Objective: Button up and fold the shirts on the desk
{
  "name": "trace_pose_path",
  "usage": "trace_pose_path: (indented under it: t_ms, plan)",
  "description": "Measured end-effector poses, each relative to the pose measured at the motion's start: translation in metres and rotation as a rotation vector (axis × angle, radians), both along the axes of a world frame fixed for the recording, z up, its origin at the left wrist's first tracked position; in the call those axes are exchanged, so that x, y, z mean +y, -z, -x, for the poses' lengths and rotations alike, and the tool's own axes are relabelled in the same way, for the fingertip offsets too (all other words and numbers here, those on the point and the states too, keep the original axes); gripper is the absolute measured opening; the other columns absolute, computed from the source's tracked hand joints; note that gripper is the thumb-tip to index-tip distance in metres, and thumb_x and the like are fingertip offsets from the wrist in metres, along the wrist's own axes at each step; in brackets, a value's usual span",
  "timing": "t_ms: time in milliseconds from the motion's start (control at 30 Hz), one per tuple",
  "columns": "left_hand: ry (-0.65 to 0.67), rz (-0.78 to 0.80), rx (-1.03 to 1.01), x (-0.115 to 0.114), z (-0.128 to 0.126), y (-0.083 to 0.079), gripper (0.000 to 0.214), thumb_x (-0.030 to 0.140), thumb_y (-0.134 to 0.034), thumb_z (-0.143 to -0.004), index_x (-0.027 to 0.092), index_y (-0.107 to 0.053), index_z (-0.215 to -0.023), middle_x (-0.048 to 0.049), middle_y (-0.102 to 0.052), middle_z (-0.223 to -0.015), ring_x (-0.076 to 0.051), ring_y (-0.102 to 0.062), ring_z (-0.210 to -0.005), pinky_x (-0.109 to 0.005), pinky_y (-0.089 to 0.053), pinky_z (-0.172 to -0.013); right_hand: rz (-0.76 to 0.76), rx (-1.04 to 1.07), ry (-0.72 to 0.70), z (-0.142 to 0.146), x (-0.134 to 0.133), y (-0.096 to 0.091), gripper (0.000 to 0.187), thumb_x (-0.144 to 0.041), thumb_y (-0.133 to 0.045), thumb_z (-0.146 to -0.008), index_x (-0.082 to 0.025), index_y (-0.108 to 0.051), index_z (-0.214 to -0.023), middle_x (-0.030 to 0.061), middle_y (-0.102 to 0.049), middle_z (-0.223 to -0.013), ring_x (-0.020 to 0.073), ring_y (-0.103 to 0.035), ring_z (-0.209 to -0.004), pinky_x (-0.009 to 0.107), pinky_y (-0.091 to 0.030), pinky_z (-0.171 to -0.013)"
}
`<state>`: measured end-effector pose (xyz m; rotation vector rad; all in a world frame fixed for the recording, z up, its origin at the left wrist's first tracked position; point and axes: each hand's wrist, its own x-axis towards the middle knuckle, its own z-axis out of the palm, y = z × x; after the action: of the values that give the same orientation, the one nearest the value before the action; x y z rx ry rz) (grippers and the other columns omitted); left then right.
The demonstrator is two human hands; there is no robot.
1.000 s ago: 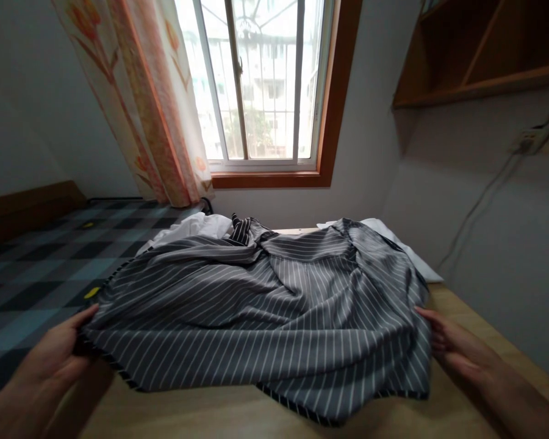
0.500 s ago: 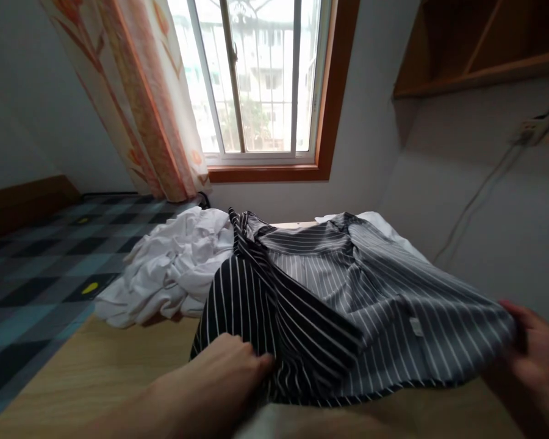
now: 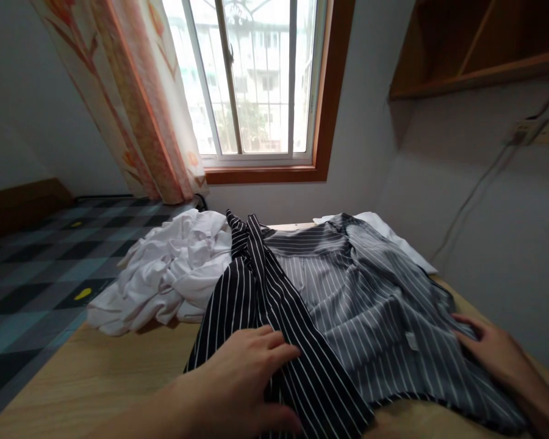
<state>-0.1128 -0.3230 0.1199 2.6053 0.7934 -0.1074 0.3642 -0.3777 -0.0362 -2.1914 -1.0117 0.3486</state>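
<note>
A black shirt with white stripes (image 3: 375, 305) lies spread on the wooden table, its paler inner side facing up on the right and a small white label showing there. The dark outer face of its left front is folded over toward the middle. My left hand (image 3: 256, 372) rests on that dark front, fingers apart and slightly bent. At the right side of the shirt, my right hand (image 3: 489, 347) lies on the cloth with thumb and fingers apart. Part of the shirt's lower edge runs out of view at the bottom.
A crumpled heap of white cloth (image 3: 165, 268) sits left of the shirt. More white cloth (image 3: 388, 235) shows behind it on the right. A checked bed (image 3: 32, 286) adjoins the wooden table (image 3: 96, 372). Window, curtain (image 3: 141, 103), wall shelf (image 3: 476, 73) and a cable (image 3: 466, 204) lie beyond.
The shirt's right side has come down from its raised position onto the table, and my right hand has let go. My left hand has loosened from a fist; the dark front now lies flatter.
</note>
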Motion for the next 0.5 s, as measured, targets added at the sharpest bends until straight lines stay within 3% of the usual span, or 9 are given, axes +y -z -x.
trace_pose_path:
  t_ms: [67, 100, 200, 267, 300, 333, 367, 433, 500]
  plan:
    - [0.017, -0.103, -0.027, -0.003, -0.019, 0.02, 0.075, 0.06, -0.076, -0.065, 0.022, -0.057, -0.127, -0.0109, -0.064, -0.115, -0.03, -0.06, -0.102, -0.043, -0.046, -0.088, -0.022, 0.107, 0.078, 0.001, 0.0, -0.009, 0.043, -0.047, -0.068, -0.048, -0.023, -0.067, -0.084, 0.0092, -0.069, -0.076, 0.0371, -0.065, -0.084, 0.049, -0.051, -0.082]
    - [0.047, -0.121, -0.009, -0.005, -0.026, 0.03, 0.072, 0.059, -0.077, -0.064, 0.021, -0.058, -0.123, -0.0109, -0.064, -0.116, -0.031, -0.06, -0.101, -0.044, -0.046, -0.088, -0.076, 0.187, 0.14, 0.003, 0.0, -0.017, 0.04, -0.044, -0.068, -0.048, -0.024, -0.066, -0.083, 0.0079, -0.068, -0.074, 0.0347, -0.065, -0.079, 0.047, -0.052, -0.077]
    - [0.163, -0.11, 0.04, -0.009, -0.039, 0.058, 0.031, 0.039, -0.071, -0.079, 0.017, -0.063, -0.099, -0.0088, -0.067, -0.1, -0.025, -0.063, -0.088, -0.037, -0.048, -0.077, -0.385, 0.372, 0.353, 0.017, 0.007, -0.056, 0.035, -0.036, -0.07, -0.051, -0.028, -0.061, -0.084, 0.0039, -0.064, -0.072, 0.0286, -0.064, -0.071, 0.04, -0.053, -0.066]
    - [0.234, -0.086, 0.03, -0.011, -0.039, 0.066, 0.009, 0.025, -0.061, -0.086, 0.017, -0.062, -0.088, -0.0065, -0.068, -0.085, -0.021, -0.064, -0.076, -0.031, -0.047, -0.068, -0.609, 0.262, 0.392, 0.045, 0.015, -0.087, 0.032, -0.036, -0.07, -0.057, -0.028, -0.059, -0.086, 0.0027, -0.062, -0.075, 0.0269, -0.063, -0.073, 0.04, -0.054, -0.069]
    - [0.269, -0.054, 0.013, -0.011, -0.037, 0.067, 0.006, 0.022, -0.059, -0.086, 0.017, -0.061, -0.085, -0.0049, -0.066, -0.078, -0.019, -0.063, -0.071, -0.029, -0.045, -0.063, -0.701, 0.09, 0.346, 0.066, 0.019, -0.101, 0.028, -0.038, -0.068, -0.063, -0.027, -0.06, -0.087, 0.0037, -0.063, -0.08, 0.0266, -0.063, -0.078, 0.04, -0.053, -0.074]
    - [0.303, -0.006, -0.004, -0.01, -0.034, 0.066, 0.005, 0.022, -0.06, -0.086, 0.018, -0.061, -0.083, -0.0033, -0.065, -0.072, -0.018, -0.061, -0.065, -0.027, -0.043, -0.058, -0.71, -0.053, 0.132, 0.089, 0.023, -0.112, 0.021, -0.038, -0.065, -0.069, -0.025, -0.062, -0.086, 0.0046, -0.063, -0.083, 0.0262, -0.063, -0.081, 0.041, -0.053, -0.08]
    - [0.332, 0.051, -0.02, -0.01, -0.031, 0.063, 0.004, 0.022, -0.062, -0.084, 0.019, -0.061, -0.083, -0.0017, -0.063, -0.068, -0.016, -0.059, -0.061, -0.026, -0.041, -0.054, -0.608, -0.123, -0.253, 0.115, 0.025, -0.12, 0.016, -0.036, -0.064, -0.073, -0.025, -0.063, -0.084, 0.0042, -0.064, -0.083, 0.0253, -0.063, -0.083, 0.043, -0.052, -0.086]
    - [0.37, 0.163, -0.046, -0.01, -0.022, 0.059, 0.004, 0.019, -0.064, -0.081, 0.02, -0.061, -0.083, 0.0009, -0.06, -0.064, -0.014, -0.055, -0.054, -0.023, -0.036, -0.047, -0.26, -0.124, -0.984, 0.161, 0.025, -0.124, 0.011, -0.029, -0.06, -0.08, -0.025, -0.066, -0.088, 0.0022, -0.066, -0.088, 0.0223, -0.063, -0.091, 0.048, -0.041, -0.103]
    - [0.38, 0.234, -0.063, -0.01, -0.011, 0.058, 0.006, 0.016, -0.064, -0.079, 0.02, -0.061, -0.082, 0.0019, -0.058, -0.062, -0.012, -0.051, -0.05, -0.022, -0.032, -0.044, 0.01, -0.089, -1.279, 0.193, 0.017, -0.116, 0.021, -0.019, -0.055, -0.083, -0.026, -0.066, -0.1, 0.0011, -0.066, -0.098, 0.0198, -0.062, -0.099, 0.055, -0.024, -0.114]
